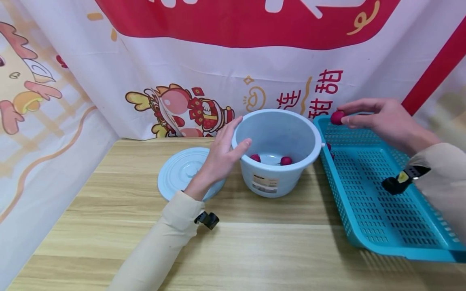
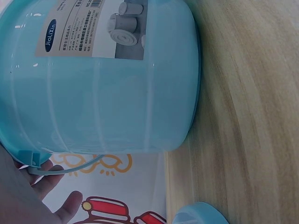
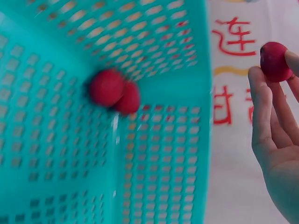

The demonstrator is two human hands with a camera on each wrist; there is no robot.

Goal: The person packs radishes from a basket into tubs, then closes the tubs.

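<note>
Over the back left corner of a turquoise basket (image 1: 346,210), my right hand (image 1: 382,121) pinches a small round red radish (image 1: 337,117) between fingertips and thumb. The right wrist view shows this radish (image 3: 274,61) beyond the basket's edge, with two more radishes (image 3: 108,87) lying in the basket's corner. My left hand (image 1: 220,155) holds the left rim of a pale blue bucket (image 1: 269,180), its thumb over the rim and its fingers along the outside. Close to those fingers runs the bucket's thin handle (image 2: 70,169). Radishes (image 1: 286,161) lie on the bucket's floor.
A round pale blue lid (image 1: 174,169) lies on the wooden table (image 1: 233,254) left of the bucket, partly hidden by my left forearm. Behind the table hangs a printed white and red cloth (image 1: 204,60). The basket stands close against the bucket's right side.
</note>
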